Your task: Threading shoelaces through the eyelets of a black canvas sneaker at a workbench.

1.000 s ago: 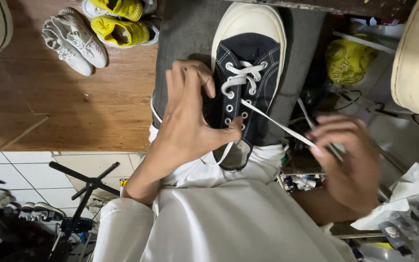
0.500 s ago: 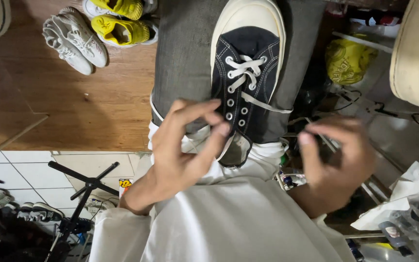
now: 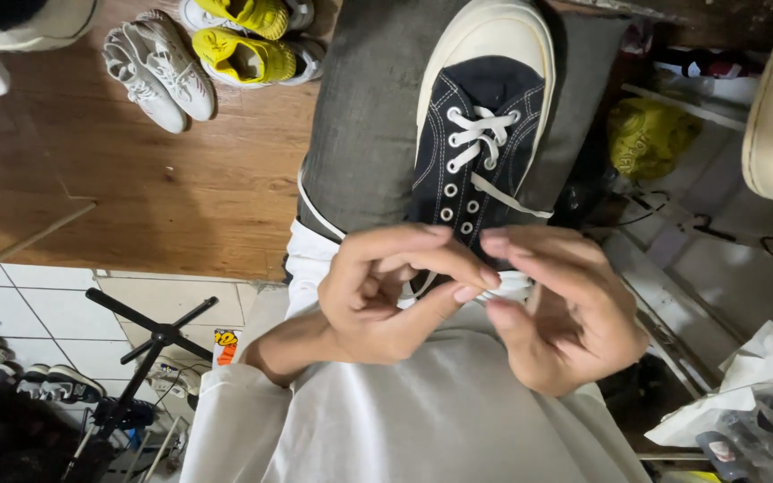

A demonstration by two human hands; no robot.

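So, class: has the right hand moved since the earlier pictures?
Yes. The right hand moved left toward the black shoe's heel, meeting the left hand.

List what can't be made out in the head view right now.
- Lace ends: hidden behind the left hand and right hand, so the grip cannot be told.
- Heel of the black sneaker: covered by both hands.
- Yellow shoes: cut off by the top edge.
- Items in the plastic bags: blurred, cut off at the lower right.
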